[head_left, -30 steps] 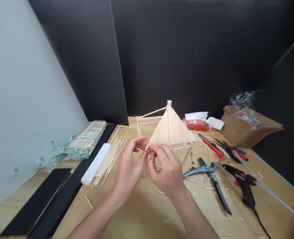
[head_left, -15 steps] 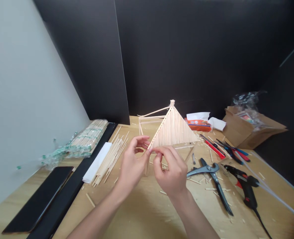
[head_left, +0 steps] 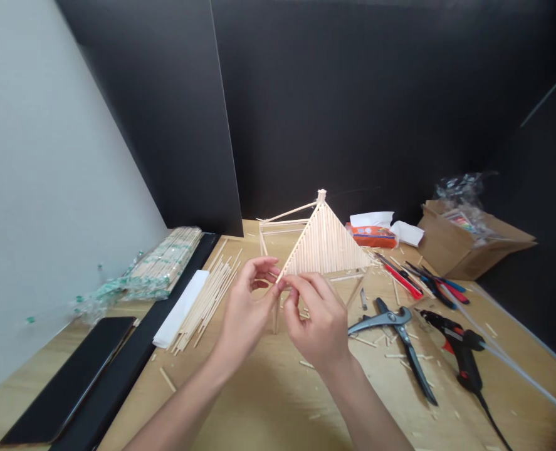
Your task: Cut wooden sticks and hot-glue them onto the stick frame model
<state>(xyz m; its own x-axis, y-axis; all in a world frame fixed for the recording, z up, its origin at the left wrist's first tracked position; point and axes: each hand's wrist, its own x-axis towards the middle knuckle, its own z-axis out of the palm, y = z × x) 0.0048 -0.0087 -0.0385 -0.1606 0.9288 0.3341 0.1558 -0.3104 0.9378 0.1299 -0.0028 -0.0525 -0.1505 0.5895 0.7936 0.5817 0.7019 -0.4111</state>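
In the middle of the table stands a model house made of wooden sticks [head_left: 327, 243], with one triangular roof face covered by sticks laid side by side and bare stick frame to its left. My left hand [head_left: 249, 313] grips the model at the lower left corner of that face, thumb in front and fingers curled beyond the edge. My right hand [head_left: 319, 319] is closed in a pinch at the same corner, its fingertips close to my left thumb. Whatever is between the right fingertips is too small to make out.
Loose sticks [head_left: 207, 300] lie on white paper at left, near bagged sticks [head_left: 165, 266] and a black phone-like slab [head_left: 68, 382]. At right are pliers [head_left: 402, 332], a glue gun [head_left: 461, 351], cutters [head_left: 440, 285], a red knife [head_left: 402, 279], a tissue pack [head_left: 373, 235] and a cardboard box [head_left: 470, 247].
The whole view has shifted slightly, so things sit a little further left. Both hands stay at the same roof corner, with hardly any change in their grip.
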